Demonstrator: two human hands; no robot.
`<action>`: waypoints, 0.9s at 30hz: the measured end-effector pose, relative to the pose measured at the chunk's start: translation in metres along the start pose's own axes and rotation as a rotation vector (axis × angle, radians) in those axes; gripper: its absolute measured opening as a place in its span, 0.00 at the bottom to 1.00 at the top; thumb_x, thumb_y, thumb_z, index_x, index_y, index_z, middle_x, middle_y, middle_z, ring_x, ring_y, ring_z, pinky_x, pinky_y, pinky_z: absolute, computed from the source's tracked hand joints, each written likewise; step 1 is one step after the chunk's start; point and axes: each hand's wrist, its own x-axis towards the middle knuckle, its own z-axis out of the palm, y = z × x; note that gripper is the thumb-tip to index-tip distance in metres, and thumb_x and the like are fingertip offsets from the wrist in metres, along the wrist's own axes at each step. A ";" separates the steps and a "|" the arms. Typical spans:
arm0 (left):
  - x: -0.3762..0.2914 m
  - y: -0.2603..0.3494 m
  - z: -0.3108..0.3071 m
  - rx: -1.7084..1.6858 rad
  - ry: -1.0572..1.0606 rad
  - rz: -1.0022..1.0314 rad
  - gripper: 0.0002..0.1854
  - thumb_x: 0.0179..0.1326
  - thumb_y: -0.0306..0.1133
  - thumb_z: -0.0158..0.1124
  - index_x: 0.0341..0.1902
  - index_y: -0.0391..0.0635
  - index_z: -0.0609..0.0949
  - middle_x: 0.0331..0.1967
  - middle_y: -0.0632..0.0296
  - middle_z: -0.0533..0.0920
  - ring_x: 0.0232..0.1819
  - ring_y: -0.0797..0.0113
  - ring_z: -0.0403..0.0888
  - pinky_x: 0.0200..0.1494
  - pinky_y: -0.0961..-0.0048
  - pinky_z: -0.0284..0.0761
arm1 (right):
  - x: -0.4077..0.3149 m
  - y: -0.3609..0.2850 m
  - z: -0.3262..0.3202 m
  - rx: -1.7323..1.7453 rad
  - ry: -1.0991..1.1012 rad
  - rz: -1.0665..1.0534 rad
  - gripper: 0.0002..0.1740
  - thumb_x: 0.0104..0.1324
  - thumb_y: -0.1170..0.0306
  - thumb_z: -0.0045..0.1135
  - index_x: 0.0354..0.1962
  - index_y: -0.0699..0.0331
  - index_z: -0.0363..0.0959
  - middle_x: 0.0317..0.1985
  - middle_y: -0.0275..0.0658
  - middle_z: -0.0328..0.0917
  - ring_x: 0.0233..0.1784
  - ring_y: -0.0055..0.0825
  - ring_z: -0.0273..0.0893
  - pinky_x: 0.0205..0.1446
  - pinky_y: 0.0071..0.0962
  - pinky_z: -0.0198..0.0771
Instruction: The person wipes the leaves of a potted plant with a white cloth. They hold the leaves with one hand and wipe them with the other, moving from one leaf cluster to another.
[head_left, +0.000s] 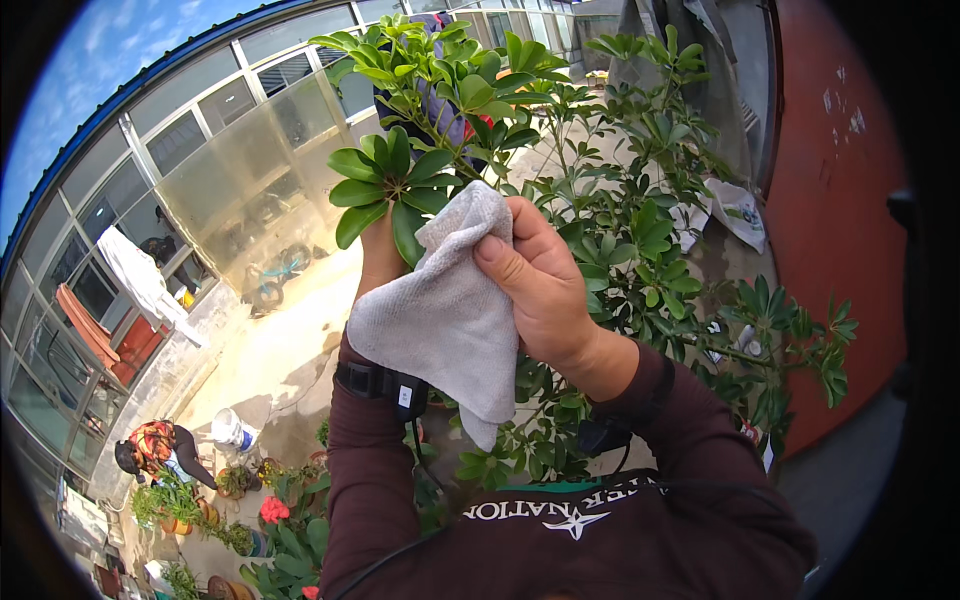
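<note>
A light grey terry cloth (442, 322) hangs in folds from my right hand (544, 285), pinched between thumb and fingers. Its bunched top touches or overlaps the leaf cluster beside it; which of the two I cannot tell. My left hand (384, 236) is mostly hidden behind the glossy green leaves (394, 176) of an umbrella plant, and only the wrist side shows. Whether its fingers grip a stem or leaf is not visible. More of the plant's branches (645, 225) spread behind and to the right of my right hand.
A red door panel (832, 187) stands at the right. Potted plants (176, 525) and a white bucket (234, 431) are at lower left, near a person bending down (157, 450). Another person (435, 112) is partly hidden behind the top leaves. A windowed wall (187, 135) runs along the left.
</note>
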 end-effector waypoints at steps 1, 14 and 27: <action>0.007 -0.002 0.000 0.122 -0.017 0.036 0.20 0.72 0.35 0.46 0.65 0.46 0.64 0.57 0.62 0.70 0.60 0.67 0.67 0.64 0.72 0.61 | 0.007 -0.017 -0.002 0.078 0.056 -0.115 0.11 0.72 0.74 0.46 0.50 0.66 0.64 0.46 0.37 0.74 0.48 0.19 0.72 0.56 0.21 0.68; 0.050 -0.009 -0.014 -0.154 0.110 0.083 0.21 0.72 0.35 0.46 0.66 0.46 0.62 0.59 0.59 0.70 0.59 0.65 0.68 0.63 0.70 0.63 | 0.079 0.053 -0.021 -1.577 -0.331 -0.128 0.31 0.68 0.48 0.44 0.61 0.58 0.63 0.61 0.50 0.65 0.65 0.49 0.61 0.67 0.37 0.58; 0.037 -0.044 -0.058 -0.414 -0.075 0.096 0.18 0.69 0.39 0.53 0.55 0.40 0.72 0.51 0.56 0.77 0.49 0.67 0.77 0.53 0.70 0.73 | 0.115 0.055 -0.092 -1.083 -0.006 -0.311 0.22 0.64 0.68 0.52 0.56 0.62 0.65 0.50 0.43 0.72 0.50 0.32 0.73 0.51 0.27 0.72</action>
